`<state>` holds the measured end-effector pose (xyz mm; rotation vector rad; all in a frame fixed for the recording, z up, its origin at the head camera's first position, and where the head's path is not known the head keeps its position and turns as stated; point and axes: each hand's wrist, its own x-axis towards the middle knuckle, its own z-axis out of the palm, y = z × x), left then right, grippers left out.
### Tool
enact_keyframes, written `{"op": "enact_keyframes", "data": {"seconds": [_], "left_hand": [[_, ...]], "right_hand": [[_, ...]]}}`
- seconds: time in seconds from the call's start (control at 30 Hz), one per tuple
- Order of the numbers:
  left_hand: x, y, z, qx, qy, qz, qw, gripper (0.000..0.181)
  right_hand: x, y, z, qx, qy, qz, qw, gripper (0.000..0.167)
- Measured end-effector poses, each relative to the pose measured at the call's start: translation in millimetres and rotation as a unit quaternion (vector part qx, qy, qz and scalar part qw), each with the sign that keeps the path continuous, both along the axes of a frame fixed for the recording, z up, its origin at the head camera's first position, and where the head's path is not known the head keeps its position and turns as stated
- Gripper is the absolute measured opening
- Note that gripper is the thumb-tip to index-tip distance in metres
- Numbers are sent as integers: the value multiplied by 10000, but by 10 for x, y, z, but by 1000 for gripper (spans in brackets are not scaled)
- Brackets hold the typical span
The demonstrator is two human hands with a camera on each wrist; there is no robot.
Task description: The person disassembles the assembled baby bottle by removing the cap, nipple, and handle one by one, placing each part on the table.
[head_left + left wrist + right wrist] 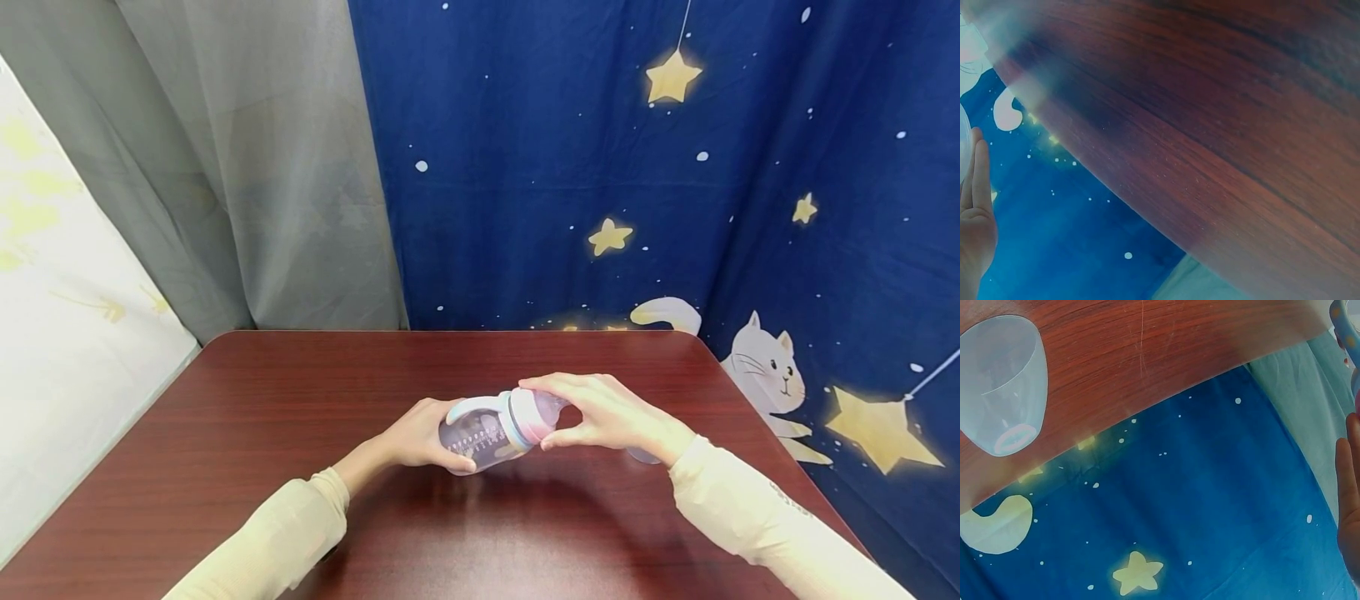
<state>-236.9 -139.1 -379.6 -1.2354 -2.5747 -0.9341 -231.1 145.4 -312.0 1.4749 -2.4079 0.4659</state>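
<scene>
A clear baby bottle with a pale handle and a pink collar is held tilted above the table, its teat end toward the right. My left hand grips the bottle's base end, thumb along the near side. With thumb and fingers, my right hand pinches the pink collar by the teat. Only part of the left hand and a sliver of the bottle show in the left wrist view. At the right wrist view's edge are the right hand's fingers and part of the bottle.
A translucent cup-shaped cover stands on the dark red wooden table, mostly hidden behind my right wrist in the head view. Behind the table's far edge hang a grey curtain and a blue star-patterned curtain.
</scene>
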Motion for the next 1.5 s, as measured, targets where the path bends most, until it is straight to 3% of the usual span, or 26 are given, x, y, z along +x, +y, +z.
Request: {"op": "enact_keyframes", "data": {"seconds": [0.47,0.97,1.5], "left_hand": [[1,-3,-21,28,1,17,10000,65],[7,1,-13,21,42,73,10000,63],[13,-4,-21,12,19,101,9999,64]], "right_hand": [[1,68,18,-303,353,-51,9989,68],[-7,126,153,-506,560,-102,9971,73],[-14,175,278,-1187,1199,-199,9855,77]]}}
